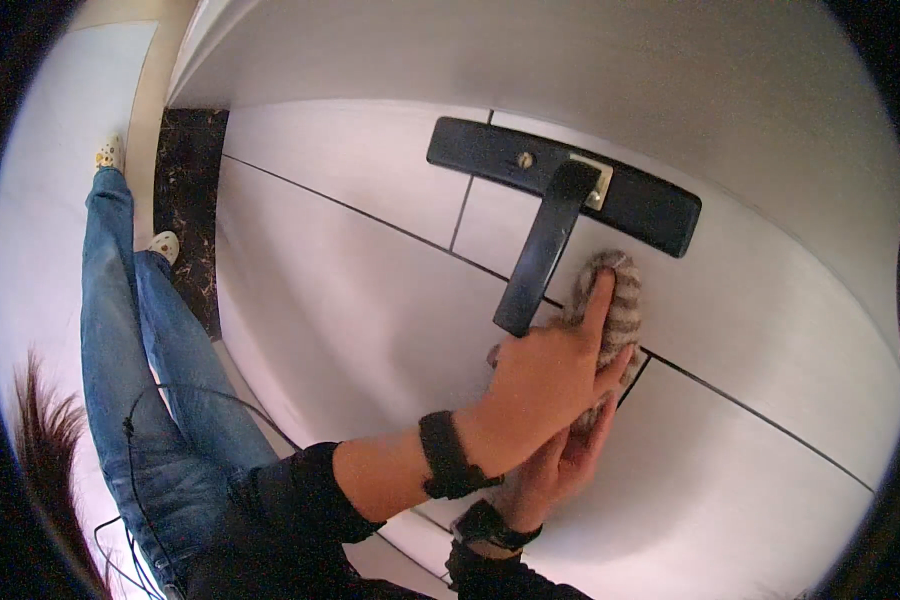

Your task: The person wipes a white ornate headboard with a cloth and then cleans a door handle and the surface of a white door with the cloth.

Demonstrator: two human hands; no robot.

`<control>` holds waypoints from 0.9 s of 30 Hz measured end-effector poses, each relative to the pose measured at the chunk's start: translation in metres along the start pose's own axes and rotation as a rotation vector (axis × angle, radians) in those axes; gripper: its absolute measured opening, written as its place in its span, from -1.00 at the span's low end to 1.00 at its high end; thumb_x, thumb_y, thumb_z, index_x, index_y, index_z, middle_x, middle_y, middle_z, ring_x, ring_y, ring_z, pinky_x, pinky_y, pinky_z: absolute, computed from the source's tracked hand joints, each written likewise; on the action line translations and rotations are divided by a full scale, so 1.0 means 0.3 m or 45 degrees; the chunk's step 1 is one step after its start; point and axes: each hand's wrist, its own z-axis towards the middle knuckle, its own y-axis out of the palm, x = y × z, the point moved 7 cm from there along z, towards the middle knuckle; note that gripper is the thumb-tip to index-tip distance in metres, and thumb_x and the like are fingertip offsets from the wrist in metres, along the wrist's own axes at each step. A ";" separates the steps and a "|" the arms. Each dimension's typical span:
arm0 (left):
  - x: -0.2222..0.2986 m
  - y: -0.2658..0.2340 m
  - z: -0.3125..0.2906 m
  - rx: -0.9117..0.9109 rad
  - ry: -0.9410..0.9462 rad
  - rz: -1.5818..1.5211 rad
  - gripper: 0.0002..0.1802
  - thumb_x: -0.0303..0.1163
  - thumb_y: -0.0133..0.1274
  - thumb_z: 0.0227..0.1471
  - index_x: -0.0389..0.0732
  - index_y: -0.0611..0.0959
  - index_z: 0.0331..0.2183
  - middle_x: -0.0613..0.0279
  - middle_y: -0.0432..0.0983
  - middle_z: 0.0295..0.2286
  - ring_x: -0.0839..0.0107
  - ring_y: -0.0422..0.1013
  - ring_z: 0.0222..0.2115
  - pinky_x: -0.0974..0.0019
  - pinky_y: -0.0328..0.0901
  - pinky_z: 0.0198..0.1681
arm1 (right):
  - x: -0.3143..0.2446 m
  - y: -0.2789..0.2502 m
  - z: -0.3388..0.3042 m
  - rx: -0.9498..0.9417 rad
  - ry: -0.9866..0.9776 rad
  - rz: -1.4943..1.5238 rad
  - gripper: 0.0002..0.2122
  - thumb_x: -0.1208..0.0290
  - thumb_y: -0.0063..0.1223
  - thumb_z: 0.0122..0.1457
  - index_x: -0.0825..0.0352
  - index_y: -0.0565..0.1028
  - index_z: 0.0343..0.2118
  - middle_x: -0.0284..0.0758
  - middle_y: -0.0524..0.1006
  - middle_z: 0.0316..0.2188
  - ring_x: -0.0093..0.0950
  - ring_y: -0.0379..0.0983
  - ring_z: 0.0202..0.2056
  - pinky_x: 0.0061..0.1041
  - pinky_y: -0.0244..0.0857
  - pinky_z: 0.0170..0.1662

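Looking down from the head camera, I start at the left edge, around nine o'clock: my legs in blue jeans (130, 340) run up the frame, ending in pale patterned shoes (163, 244) near ten o'clock. A thin black cable (145, 400) loops over the thigh, and strands of brown hair (45, 440) show at about eight o'clock. Beside the shoes lies a dark marbled floor strip (192, 200).

Moving right, a large white door (350, 280) fills the centre, crossed by thin dark groove lines. At about one o'clock from the centre sits a black door plate (630, 195), with a black lever handle (542, 250) hanging down from it.

Just below the lever's tip, my left hand (545, 385) comes in from six o'clock in a black sleeve and black wristband. It lies flat, forefinger stretched out, pressing a grey striped cloth (622, 300) against the door. The cloth sits just right of the lever, under the plate, touching the door surface.

My right hand (560, 462) lies beneath the left one, mostly hidden, fingers extended toward the cloth's lower edge. I cannot tell whether it grips the cloth. It also wears a black wristband (490, 525).
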 end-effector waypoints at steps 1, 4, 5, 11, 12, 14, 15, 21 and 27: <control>-0.010 0.005 -0.009 -0.016 -0.028 0.074 -0.30 -0.06 -0.16 -0.17 -0.27 0.08 -0.06 0.10 0.37 -0.74 0.24 0.32 -0.79 0.27 0.20 -0.78 | 0.012 -0.007 0.000 0.007 0.073 -0.004 -0.60 0.48 -0.20 0.02 0.48 0.08 -0.07 -0.11 0.15 -0.08 -0.37 0.15 -0.10 -0.48 0.05 -0.08; -0.049 0.021 -0.061 -0.036 -0.055 0.041 -0.35 -0.06 -0.19 -0.16 -0.20 0.11 -0.06 0.17 0.36 -0.77 0.28 0.31 -0.81 0.25 0.16 -0.82 | 0.028 -0.012 -0.050 -0.099 -0.007 -0.224 -0.56 0.48 -0.21 0.03 0.47 0.01 -0.03 -0.17 0.17 -0.09 -0.43 0.19 -0.14 -0.53 0.05 -0.10; -0.047 0.032 -0.065 -0.098 -0.037 0.049 -0.31 -0.06 -0.16 -0.18 -0.26 0.10 -0.06 0.11 0.36 -0.75 0.24 0.32 -0.79 0.25 0.20 -0.77 | 0.023 -0.009 -0.050 -0.097 -0.060 -0.214 -0.55 0.48 -0.20 0.03 0.47 0.00 -0.03 -0.17 0.19 -0.10 -0.43 0.20 -0.15 -0.54 0.08 -0.12; -0.027 0.012 -0.054 -0.077 -0.061 0.045 -0.27 -0.04 -0.15 -0.18 -0.35 0.08 -0.08 0.02 0.37 -0.72 0.18 0.34 -0.75 0.23 0.25 -0.70 | 0.025 -0.017 -0.036 0.026 0.071 -0.095 -0.55 0.42 -0.18 0.02 0.53 0.04 -0.06 -0.12 0.19 -0.10 -0.37 0.20 -0.15 -0.47 0.10 -0.12; -0.041 0.022 -0.055 -0.093 -0.074 0.036 -0.28 -0.04 -0.16 -0.17 -0.35 0.08 -0.08 0.02 0.37 -0.73 0.17 0.33 -0.75 0.23 0.24 -0.71 | 0.029 -0.021 -0.042 0.027 0.068 -0.099 -0.55 0.42 -0.18 0.02 0.53 0.04 -0.06 -0.12 0.19 -0.10 -0.37 0.20 -0.15 -0.47 0.10 -0.12; -0.063 0.022 -0.078 -0.107 -0.089 0.024 -0.29 -0.04 -0.16 -0.16 -0.35 0.08 -0.08 0.01 0.36 -0.74 0.17 0.33 -0.76 0.23 0.24 -0.72 | 0.044 -0.006 -0.078 -0.111 0.010 -0.193 -0.55 0.49 -0.23 0.03 0.50 -0.02 -0.03 -0.14 0.16 -0.08 -0.42 0.16 -0.11 -0.51 0.03 -0.08; -0.075 0.024 -0.099 -0.180 -0.094 0.053 -0.29 -0.05 -0.16 -0.16 -0.35 0.09 -0.08 0.01 0.36 -0.75 0.16 0.33 -0.76 0.24 0.23 -0.73 | 0.047 -0.002 -0.083 -0.110 0.003 -0.191 -0.55 0.49 -0.23 0.03 0.50 -0.02 -0.03 -0.14 0.16 -0.08 -0.42 0.16 -0.11 -0.51 0.03 -0.08; -0.040 0.013 -0.051 -0.115 -0.112 0.016 -0.30 -0.07 -0.14 -0.17 -0.35 0.09 -0.08 0.03 0.35 -0.75 0.19 0.32 -0.78 0.25 0.22 -0.75 | 0.013 0.005 -0.035 -0.049 -0.098 -0.267 -0.57 0.54 -0.26 0.02 0.50 -0.02 -0.03 -0.15 0.16 -0.08 -0.43 0.17 -0.13 -0.51 0.04 -0.09; -0.061 0.034 -0.058 -0.174 -0.090 0.040 -0.30 -0.10 -0.14 -0.17 -0.36 0.07 -0.08 0.02 0.35 -0.75 0.20 0.31 -0.79 0.27 0.22 -0.76 | 0.045 -0.009 -0.058 -0.018 0.101 -0.190 -0.55 0.41 -0.20 0.03 0.50 0.03 -0.05 -0.11 0.15 -0.07 -0.35 0.14 -0.09 -0.47 0.04 -0.08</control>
